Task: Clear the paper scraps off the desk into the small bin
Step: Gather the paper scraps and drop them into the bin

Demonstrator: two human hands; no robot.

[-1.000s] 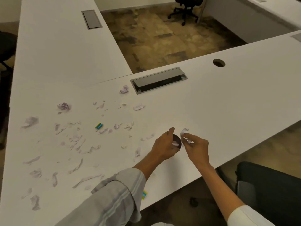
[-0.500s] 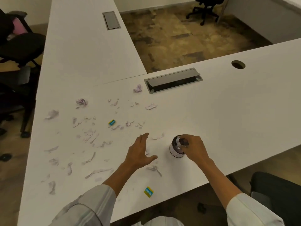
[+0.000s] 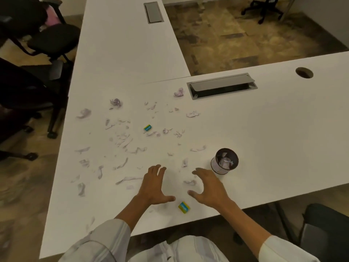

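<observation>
Two hands spread open over a white desk (image 3: 264, 114), palms down, gripping nothing. Dozens of torn paper scraps strewn across the desk's left and middle, from crumpled balls far left (image 3: 116, 102) and thin strips (image 3: 128, 179) to small flecks nearer the centre. Left hand (image 3: 154, 187) just right of a long strip, fingers fanned forward, thumb out toward a small yellow-and-blue eraser (image 3: 184, 207) near the front edge. Between the hands, a bare patch of desk with a crumpled scrap (image 3: 190, 182) lying just under the fingertips of the right hand (image 3: 209, 188). Right hand curled like a claw, fingers arched above that scrap, not yet touching it as far as can be told. Just beyond and right of that hand, a small round bin (image 3: 224, 161), upright, already holding a few white scraps. Best done, judging from this layout: sweep both hands inward to gather the near scraps into one pile, pinch the pile and drop it straight down into the bin, steadying the light bin against tipping. Worth leaving the eraser out of the sweep. Far scraps on the left well apart from the bin, so likely needing a longer reach or the bin brought closer.
</observation>
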